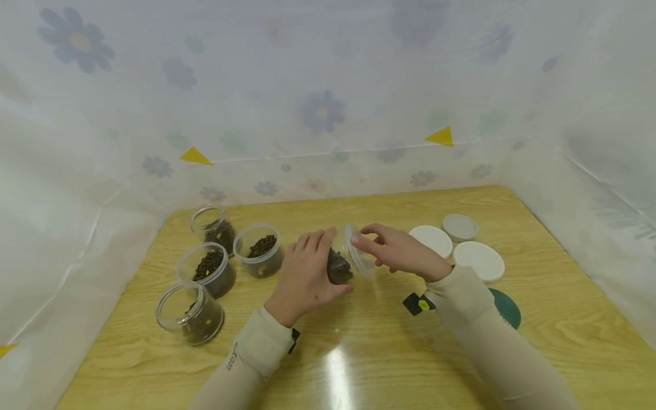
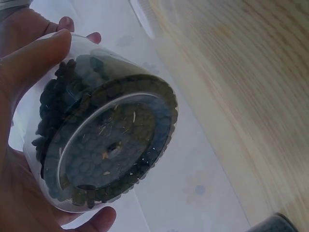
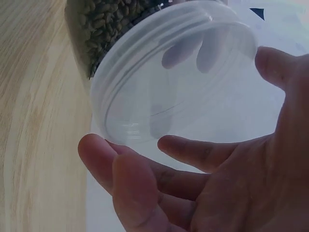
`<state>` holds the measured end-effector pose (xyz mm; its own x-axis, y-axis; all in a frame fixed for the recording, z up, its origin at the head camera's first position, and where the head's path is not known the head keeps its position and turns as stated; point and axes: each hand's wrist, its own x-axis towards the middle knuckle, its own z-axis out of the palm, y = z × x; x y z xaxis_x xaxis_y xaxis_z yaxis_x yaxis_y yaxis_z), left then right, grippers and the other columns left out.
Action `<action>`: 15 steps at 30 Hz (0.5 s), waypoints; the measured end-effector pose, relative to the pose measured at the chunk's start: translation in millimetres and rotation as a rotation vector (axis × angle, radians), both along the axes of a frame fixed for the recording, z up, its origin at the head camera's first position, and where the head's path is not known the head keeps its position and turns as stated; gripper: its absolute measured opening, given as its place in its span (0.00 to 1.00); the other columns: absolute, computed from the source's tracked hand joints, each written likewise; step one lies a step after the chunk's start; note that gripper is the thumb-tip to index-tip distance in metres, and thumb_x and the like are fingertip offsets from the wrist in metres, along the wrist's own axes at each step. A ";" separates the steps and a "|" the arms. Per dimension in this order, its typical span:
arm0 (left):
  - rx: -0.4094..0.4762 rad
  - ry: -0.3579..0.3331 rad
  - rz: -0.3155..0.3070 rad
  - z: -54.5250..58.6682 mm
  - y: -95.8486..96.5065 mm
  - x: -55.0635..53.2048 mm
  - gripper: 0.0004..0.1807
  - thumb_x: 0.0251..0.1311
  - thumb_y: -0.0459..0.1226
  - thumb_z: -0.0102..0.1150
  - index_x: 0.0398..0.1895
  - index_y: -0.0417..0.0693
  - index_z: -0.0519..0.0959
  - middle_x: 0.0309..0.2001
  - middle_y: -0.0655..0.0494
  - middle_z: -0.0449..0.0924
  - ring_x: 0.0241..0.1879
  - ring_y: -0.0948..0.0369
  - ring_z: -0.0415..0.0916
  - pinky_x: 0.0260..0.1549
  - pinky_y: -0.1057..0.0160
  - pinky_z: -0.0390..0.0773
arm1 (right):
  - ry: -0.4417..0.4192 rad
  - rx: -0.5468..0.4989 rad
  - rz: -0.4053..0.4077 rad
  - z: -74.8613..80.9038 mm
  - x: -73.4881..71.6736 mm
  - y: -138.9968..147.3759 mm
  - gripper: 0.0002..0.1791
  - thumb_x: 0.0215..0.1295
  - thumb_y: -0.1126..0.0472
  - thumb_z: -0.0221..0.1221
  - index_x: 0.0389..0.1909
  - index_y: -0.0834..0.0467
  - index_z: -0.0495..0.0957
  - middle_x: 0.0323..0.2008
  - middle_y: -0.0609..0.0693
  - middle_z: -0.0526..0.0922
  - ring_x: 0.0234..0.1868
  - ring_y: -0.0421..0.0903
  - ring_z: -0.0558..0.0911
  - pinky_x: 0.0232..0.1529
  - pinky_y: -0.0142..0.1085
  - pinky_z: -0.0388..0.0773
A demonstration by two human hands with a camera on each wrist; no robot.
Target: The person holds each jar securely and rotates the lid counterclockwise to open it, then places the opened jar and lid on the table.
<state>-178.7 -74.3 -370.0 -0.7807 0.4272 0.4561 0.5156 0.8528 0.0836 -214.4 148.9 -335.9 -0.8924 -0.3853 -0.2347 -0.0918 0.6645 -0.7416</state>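
My left hand (image 1: pixel 306 270) grips a clear plastic jar (image 1: pixel 340 269) round its side. The jar is tipped over, its mouth facing right and its base towards the left wrist view. Dark bean-like pieces (image 2: pixel 89 159) lie against the base and lower wall. At the mouth is my right hand (image 1: pixel 402 249), its bent fingers and thumb spread about the wide translucent rim (image 3: pixel 104 104). In the right wrist view, the fingertips touch or nearly touch opposite sides of the rim. Whether a clear lid covers the mouth, I cannot tell.
Left of the hands stand several uncovered clear jars, including a front one (image 1: pixel 211 319) and a middle one (image 1: pixel 222 279), with brown bean-like pieces inside. On the right lie white lids (image 1: pixel 479 262), a greyish lid (image 1: pixel 459 228) and a green lid (image 1: pixel 507 309) partly behind my right sleeve.
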 end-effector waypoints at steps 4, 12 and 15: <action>0.002 -0.006 -0.005 0.7 -0.8 2.3 0.59 0.36 0.63 0.76 0.72 0.47 0.64 0.63 0.48 0.74 0.61 0.48 0.73 0.52 0.43 0.77 | 0.026 -0.026 0.047 -0.3 2.6 1.1 0.44 0.65 0.28 0.51 0.75 0.46 0.57 0.62 0.57 0.76 0.54 0.54 0.81 0.44 0.45 0.82; 0.063 -0.040 -0.021 5.9 -3.6 2.1 0.61 0.36 0.64 0.76 0.72 0.43 0.63 0.63 0.45 0.75 0.61 0.47 0.74 0.56 0.44 0.77 | 0.206 -0.093 0.189 4.7 7.5 2.1 0.45 0.65 0.43 0.63 0.78 0.45 0.52 0.73 0.53 0.63 0.68 0.56 0.71 0.57 0.48 0.78; 0.068 -0.042 -0.024 6.0 -3.9 1.5 0.62 0.35 0.64 0.77 0.72 0.43 0.63 0.63 0.45 0.75 0.61 0.47 0.74 0.56 0.44 0.77 | 0.209 -0.096 0.201 5.0 8.5 3.0 0.46 0.65 0.43 0.63 0.78 0.46 0.51 0.74 0.53 0.61 0.68 0.56 0.70 0.56 0.46 0.79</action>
